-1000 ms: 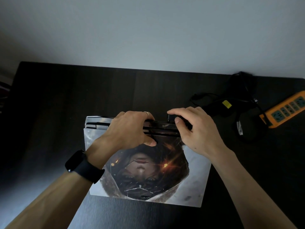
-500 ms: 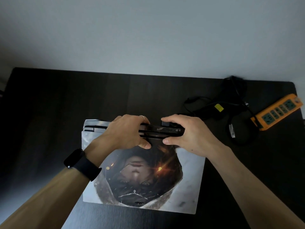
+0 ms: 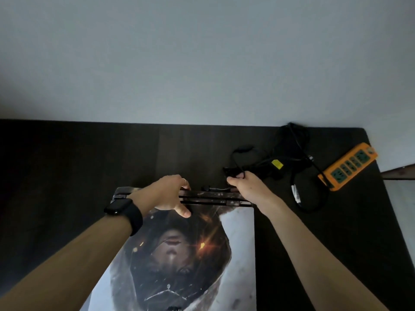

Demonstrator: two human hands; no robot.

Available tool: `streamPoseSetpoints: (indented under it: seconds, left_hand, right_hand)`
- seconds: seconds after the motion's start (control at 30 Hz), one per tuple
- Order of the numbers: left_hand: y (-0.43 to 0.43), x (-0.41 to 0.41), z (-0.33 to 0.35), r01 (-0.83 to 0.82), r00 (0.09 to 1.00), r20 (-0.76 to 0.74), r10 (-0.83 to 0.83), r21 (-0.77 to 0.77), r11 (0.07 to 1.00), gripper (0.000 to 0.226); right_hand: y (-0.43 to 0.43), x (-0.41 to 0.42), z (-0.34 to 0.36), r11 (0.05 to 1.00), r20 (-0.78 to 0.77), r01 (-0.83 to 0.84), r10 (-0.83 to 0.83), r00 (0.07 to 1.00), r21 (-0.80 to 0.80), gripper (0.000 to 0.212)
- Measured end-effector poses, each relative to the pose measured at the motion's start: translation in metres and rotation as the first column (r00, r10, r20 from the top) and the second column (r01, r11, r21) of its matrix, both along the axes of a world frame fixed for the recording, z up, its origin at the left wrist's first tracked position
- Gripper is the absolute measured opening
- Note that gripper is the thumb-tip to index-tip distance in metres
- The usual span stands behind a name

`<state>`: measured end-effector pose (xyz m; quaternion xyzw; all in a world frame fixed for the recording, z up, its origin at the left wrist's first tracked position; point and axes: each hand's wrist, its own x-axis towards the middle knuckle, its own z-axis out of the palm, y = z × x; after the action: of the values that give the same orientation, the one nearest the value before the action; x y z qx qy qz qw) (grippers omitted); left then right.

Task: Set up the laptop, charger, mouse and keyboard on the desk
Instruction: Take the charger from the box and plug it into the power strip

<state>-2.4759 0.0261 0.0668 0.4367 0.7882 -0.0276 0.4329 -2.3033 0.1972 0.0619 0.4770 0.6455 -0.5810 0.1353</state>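
Observer: Laptop (image 3: pixel 202 254) closed, lid up, flat on the desk (image 3: pixel 78 164), lying under and nearer than both hands. Left hand (image 3: pixel 167 191) grips its far edge: fingers curled over the back, thumb pressed on the lid.

Checker: Same hold as half a second ago?

Observer: Same hold, same spot along the edge. Watch (image 3: pixel 122 208) on that wrist, ring (image 3: pixel 184 181) on one finger.

Checker: Right hand (image 3: pixel 248 186)?

Observer: Changed. Half a second ago it was clamped on the far edge, just beside the left hand. Now it is off the laptop, out past the far right corner, fingers curled, thumb and forefinger pinching the charger cable (image 3: pixel 229 171).

Checker: Charger brick (image 3: pixel 269 169)?

Observer: On the desk just right of the right hand's fingertips, yellow label up. Loose loops of cable lie beyond it and to its right. Orange power strip (image 3: pixel 348 167) farther right again, well apart from the hand.

Checker: Anything between the hands?

Observer: Small dark connector (image 3: pixel 207 188) against the laptop's far edge. Cannot tell whether it is seated in a port.
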Motion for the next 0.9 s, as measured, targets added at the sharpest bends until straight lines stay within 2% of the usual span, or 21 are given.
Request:
streamPoseSetpoints:
  seconds: [0.07, 0.17, 0.27, 0.37, 0.5, 0.63, 0.73, 0.8, 0.9]
  left_hand:
    - [0.002, -0.001, -0.005, -0.003, 1.0, -0.009, 0.003, 0.004, 1.0, 0.081]
    - [0.003, -0.003, -0.009, 0.024, 0.998, -0.053, -0.024, 0.007, 1.0, 0.082]
    - [0.002, -0.002, -0.012, 0.028, 0.998, -0.065, -0.026, 0.029, 0.999, 0.084]
    - [0.0, -0.001, -0.012, 0.009, 0.997, -0.082, -0.004, 0.059, 0.998, 0.08]
    - [-0.005, 0.006, -0.005, -0.012, 0.994, -0.105, 0.023, 0.106, 0.994, 0.078]
    - [-0.016, 0.014, -0.004, -0.07, 0.993, -0.089, 0.079, 0.108, 0.992, 0.078]
    - [-0.016, 0.022, -0.002, -0.062, 0.989, -0.131, 0.071, 0.073, 0.995, 0.075]
    - [-0.005, 0.033, 0.003, -0.078, 0.981, -0.165, 0.101, 0.142, 0.987, 0.065]
    - [0.028, 0.057, 0.016, -0.094, 0.963, -0.202, 0.178, 0.366, 0.926, 0.056]
  right_hand:
    - [-0.001, -0.011, -0.003, 1.0, -0.127, -0.006, 0.01, 0.992, 0.031, 0.052]
    - [-0.009, -0.018, -0.013, 0.987, -0.166, -0.06, 0.085, 0.982, 0.149, 0.064]
    - [-0.021, -0.01, -0.023, 0.947, -0.115, 0.005, 0.034, 0.993, 0.321, 0.066]
    - [-0.028, 0.008, -0.027, 0.844, 0.047, -0.116, 0.107, 0.993, 0.524, 0.072]
    - [-0.042, 0.04, -0.029, 0.796, 0.029, -0.113, 0.119, 0.992, 0.594, 0.065]
    - [-0.056, 0.082, -0.022, 0.825, -0.035, 0.005, 0.018, 0.999, 0.565, 0.053]
    - [-0.047, 0.112, -0.011, 0.784, -0.034, 0.075, -0.069, 0.997, 0.616, 0.046]
    - [-0.023, 0.121, -0.005, 0.744, 0.01, 0.089, -0.127, 0.992, 0.662, 0.044]
    - [0.023, 0.113, -0.001, 0.7, 0.11, 0.048, -0.179, 0.978, 0.712, 0.048]
